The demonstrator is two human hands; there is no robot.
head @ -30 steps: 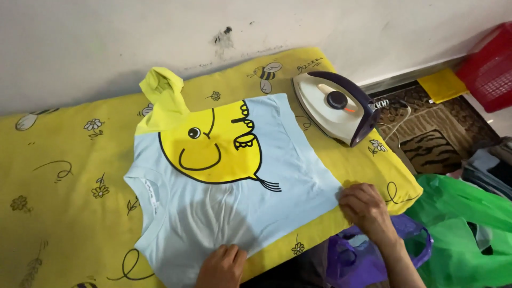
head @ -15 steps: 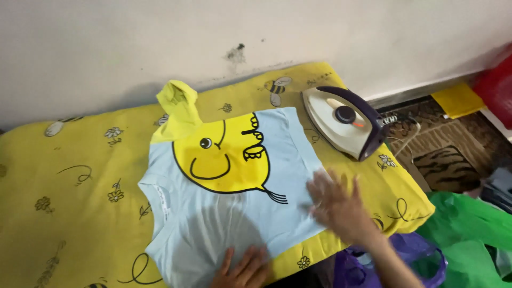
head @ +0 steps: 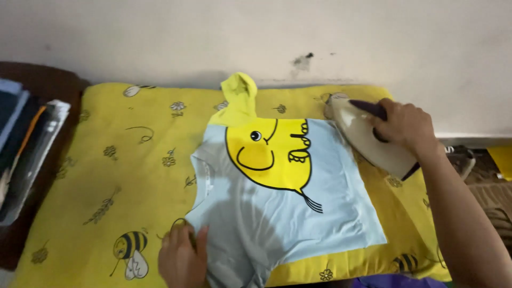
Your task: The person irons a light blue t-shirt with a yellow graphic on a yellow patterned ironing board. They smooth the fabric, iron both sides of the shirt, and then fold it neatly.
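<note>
A small light blue shirt (head: 277, 213) with a yellow cartoon print and a yellow sleeve lies flat on a yellow padded cover (head: 106, 176) patterned with bees and flowers. My left hand (head: 181, 256) presses on the shirt's near left edge, fingers together. My right hand (head: 402, 125) grips the dark purple handle of a clothes iron (head: 368, 138), which rests at the shirt's far right edge, its pale soleplate side tilted toward me.
A stack of folded dark and light clothes (head: 24, 154) sits at the left on a dark surface. A white wall (head: 266, 37) with a dark mark runs behind the cover. A patterned mat (head: 490, 197) shows at the right edge.
My right hand left the shirt's near right side and took hold of the iron's handle. My left hand slid left along the near edge. The view shifted to the left.
</note>
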